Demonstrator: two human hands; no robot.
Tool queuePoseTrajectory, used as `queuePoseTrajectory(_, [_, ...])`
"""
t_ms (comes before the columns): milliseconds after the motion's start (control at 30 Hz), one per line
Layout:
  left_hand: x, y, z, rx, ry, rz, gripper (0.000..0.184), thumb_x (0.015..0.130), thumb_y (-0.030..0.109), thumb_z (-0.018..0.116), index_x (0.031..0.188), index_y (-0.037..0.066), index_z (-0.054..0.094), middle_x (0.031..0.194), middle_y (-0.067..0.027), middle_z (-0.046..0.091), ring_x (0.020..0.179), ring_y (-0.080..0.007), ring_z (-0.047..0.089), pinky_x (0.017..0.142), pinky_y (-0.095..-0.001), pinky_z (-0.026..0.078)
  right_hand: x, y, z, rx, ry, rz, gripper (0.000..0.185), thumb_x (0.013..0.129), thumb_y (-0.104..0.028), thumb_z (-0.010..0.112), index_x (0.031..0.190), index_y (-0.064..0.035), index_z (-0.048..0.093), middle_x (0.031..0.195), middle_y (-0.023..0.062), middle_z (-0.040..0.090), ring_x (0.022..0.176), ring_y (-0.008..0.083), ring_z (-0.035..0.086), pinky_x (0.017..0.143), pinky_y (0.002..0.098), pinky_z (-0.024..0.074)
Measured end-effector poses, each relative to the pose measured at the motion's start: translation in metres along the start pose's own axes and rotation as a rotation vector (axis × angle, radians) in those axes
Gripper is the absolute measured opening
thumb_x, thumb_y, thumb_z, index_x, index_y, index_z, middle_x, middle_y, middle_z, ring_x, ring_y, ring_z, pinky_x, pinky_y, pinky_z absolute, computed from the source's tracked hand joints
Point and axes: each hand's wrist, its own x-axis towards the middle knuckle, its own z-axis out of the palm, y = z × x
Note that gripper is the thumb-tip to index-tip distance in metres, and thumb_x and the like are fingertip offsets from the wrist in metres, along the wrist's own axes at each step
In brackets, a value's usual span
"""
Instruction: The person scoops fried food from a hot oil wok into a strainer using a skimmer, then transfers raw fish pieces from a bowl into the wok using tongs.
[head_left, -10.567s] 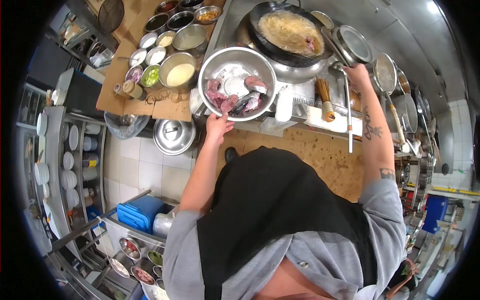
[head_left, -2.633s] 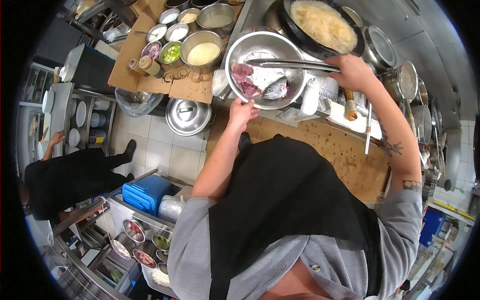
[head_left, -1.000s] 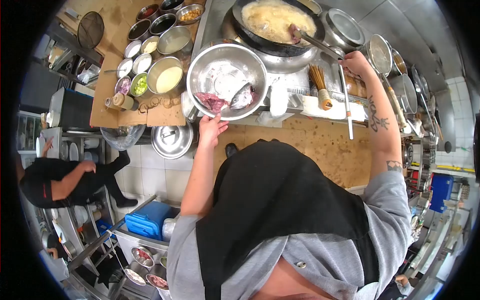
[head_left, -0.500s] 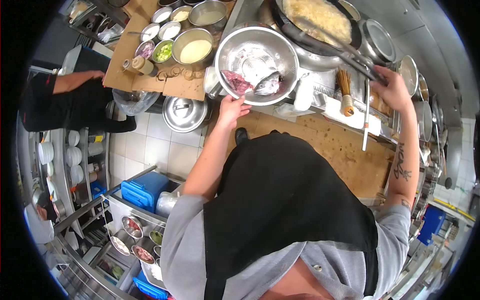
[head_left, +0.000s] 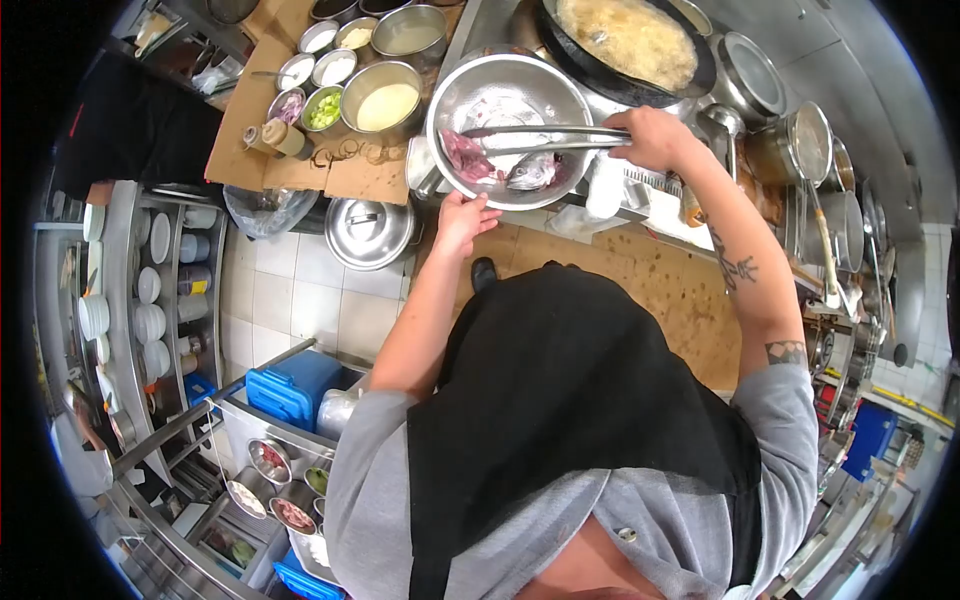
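Observation:
My left hand [head_left: 466, 222] grips the near rim of a wide metal bowl [head_left: 580, 105], fingers closed over its edge. In the bowl lie a fish head [head_left: 532, 171] with silvery skin and a reddish-pink piece of fish [head_left: 468, 157]. My right hand [head_left: 655, 138] is wrapped round the handle end of long metal tongs [head_left: 555, 129]. The tongs reach leftward across the bowl, their tips at the pink piece; whether they pinch it I cannot tell. Behind and right of the bowl, a black wok [head_left: 612, 90] holds bubbling, yellowish oil [head_left: 630, 40].
Left of the bowl, a pot of pale yellow liquid [head_left: 386, 105] and several small ingredient tins stand on cardboard [head_left: 370, 180]. A white bottle [head_left: 605, 187] sits by the bowl's right side. A lidded pot [head_left: 369, 232] stands below. Another person in dark clothing [head_left: 140, 140] is at far left.
My right hand has moved left and swung the tongs from over the wok into the bowl. My left hand stays on the rim. The other person has shifted; their bare forearm no longer shows.

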Motion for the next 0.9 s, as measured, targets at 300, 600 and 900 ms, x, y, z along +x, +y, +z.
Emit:
queuePoseTrajectory(300, [0.001, -0.002, 0.000, -0.012, 0.002, -0.006, 0.021, 0.098, 0.012, 0.058, 0.115, 0.003, 0.052, 0.109, -0.0134, 0.065, 0.088, -0.0250, 0.070, 0.072, -0.0340, 0.057, -0.036, 0.013, -0.008, 0.253, 0.059, -0.001, 0.040, 0.077, -0.022, 0.075, 0.112, -0.0029, 0.070, 0.097, 0.0213, 0.070, 0.091, 0.0334, 0.068, 0.083, 0.0395, 0.0521])
queuePoseTrajectory(600, [0.002, -0.001, -0.004, -0.016, -0.013, -0.017, 0.023, 0.097, 0.012, 0.059, 0.117, 0.001, 0.051, 0.111, -0.0139, 0.064, 0.092, -0.0264, 0.069, 0.075, -0.0368, 0.057, -0.080, 0.055, -0.061, 0.332, 0.260, 0.129, 0.048, 0.080, -0.018, 0.077, 0.121, 0.0026, 0.065, 0.109, 0.0188, 0.071, 0.098, 0.0243, 0.067, 0.087, 0.0359, 0.0518])
queuePoseTrajectory(900, [0.003, 0.001, -0.004, -0.023, -0.022, -0.019, 0.024, 0.097, 0.012, 0.059, 0.117, 0.001, 0.051, 0.112, -0.0141, 0.064, 0.092, -0.0278, 0.069, 0.074, -0.0368, 0.058, -0.057, 0.085, -0.139, 0.117, 0.416, 0.417, 0.046, 0.080, -0.030, 0.077, 0.114, 0.0004, 0.069, 0.090, 0.0154, 0.071, 0.084, 0.0241, 0.067, 0.080, 0.0372, 0.0517])
